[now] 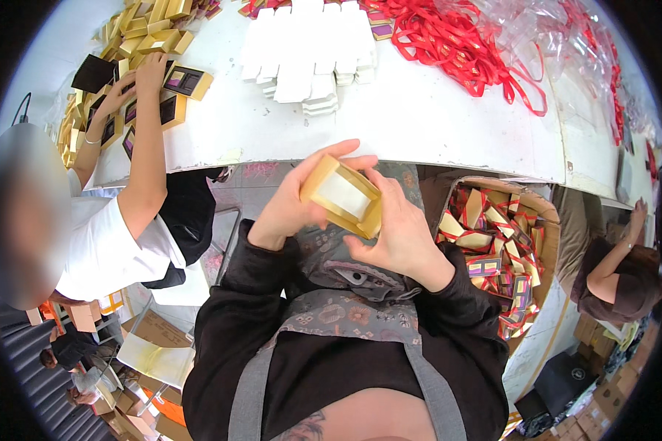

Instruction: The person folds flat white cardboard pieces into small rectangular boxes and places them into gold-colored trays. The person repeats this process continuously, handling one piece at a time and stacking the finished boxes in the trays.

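Note:
Both my hands hold a small gold box [343,195] with a white inside, tilted with its hollow side up, above my lap and just short of the table edge. My left hand [296,192] grips its left end, fingers along the far side. My right hand [402,231] wraps the right end, with the thumb at the near side. Straight ahead on the table lies a stack of flat white carton blanks [309,48]. To its right spreads a heap of red printed ribbons [449,44].
A cardboard carton [550,213] full of ribboned gold boxes [493,250] stands at my right. On the left a co-worker's hands [151,70] handle gold boxes with dark inserts [187,81]. Clear plastic bags [518,29] lie at the far right of the white table [419,136].

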### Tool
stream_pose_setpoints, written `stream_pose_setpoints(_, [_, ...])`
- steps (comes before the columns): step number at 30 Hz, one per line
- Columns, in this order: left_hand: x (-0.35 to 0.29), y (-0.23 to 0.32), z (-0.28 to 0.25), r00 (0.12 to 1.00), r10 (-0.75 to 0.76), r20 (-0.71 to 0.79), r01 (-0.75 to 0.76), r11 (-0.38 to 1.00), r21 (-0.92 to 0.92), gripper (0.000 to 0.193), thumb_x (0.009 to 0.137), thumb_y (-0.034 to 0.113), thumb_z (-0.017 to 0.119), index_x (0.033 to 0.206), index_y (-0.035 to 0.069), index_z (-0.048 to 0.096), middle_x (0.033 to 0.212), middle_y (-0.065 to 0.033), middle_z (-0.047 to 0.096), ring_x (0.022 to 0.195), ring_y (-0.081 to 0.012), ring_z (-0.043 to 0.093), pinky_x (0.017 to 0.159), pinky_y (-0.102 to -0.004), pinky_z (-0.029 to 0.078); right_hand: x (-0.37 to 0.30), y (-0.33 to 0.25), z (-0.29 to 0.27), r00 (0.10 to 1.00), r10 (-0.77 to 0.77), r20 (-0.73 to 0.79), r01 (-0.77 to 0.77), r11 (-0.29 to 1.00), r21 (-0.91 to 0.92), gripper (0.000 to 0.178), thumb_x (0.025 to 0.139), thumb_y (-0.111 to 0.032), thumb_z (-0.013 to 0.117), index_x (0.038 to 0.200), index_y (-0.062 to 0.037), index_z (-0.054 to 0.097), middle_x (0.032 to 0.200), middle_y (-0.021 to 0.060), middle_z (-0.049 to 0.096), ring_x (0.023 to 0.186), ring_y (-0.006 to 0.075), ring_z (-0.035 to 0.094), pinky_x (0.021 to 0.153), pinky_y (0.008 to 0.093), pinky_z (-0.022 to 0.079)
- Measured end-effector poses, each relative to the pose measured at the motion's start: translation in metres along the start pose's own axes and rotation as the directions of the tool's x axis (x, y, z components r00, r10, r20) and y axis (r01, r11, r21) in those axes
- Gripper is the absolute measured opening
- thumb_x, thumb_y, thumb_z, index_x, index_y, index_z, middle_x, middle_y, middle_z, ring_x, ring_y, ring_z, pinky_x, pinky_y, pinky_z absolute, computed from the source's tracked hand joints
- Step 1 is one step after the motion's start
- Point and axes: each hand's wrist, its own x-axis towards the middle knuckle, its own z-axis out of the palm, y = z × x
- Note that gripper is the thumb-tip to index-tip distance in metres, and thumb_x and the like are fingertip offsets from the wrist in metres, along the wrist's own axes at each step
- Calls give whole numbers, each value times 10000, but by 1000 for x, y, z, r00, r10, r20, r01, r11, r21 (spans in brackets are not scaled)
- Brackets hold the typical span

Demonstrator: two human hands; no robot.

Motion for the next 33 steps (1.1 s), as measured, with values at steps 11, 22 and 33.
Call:
stream_pose_setpoints(11, [-2,73,-105,909,276,-314,-351,911,-215,612,852,528,550,1199,31,469,1162,-127,570,1059,-276,558,908,-393,454,60,4,-28,932,273,240,-320,928,188,620,746,-347,735,1206,0,508,982,147,647,684,259,641,640,345,508])
stream_pose_setpoints(22, [23,17,-50,808,287,-514,-58,908,415,384,917,45,502,1292,-4,438,1271,-111,533,1047,-226,611,746,-276,544,237,103,-40,896,426,-123,-361,862,356,358,766,-293,685,794,64,674,712,146,673,669,279,652,679,382,496])
stream_pose_setpoints(33, [21,-1,-69,955,277,102,-228,912,-341,887,844,688,437,1430,44,264,1422,-112,367,1302,-222,376,1029,-396,370,75,46,-47,957,291,-3,-201,667,717,307,920,-175,588,1112,64,594,893,53,663,788,65,568,712,257,479])
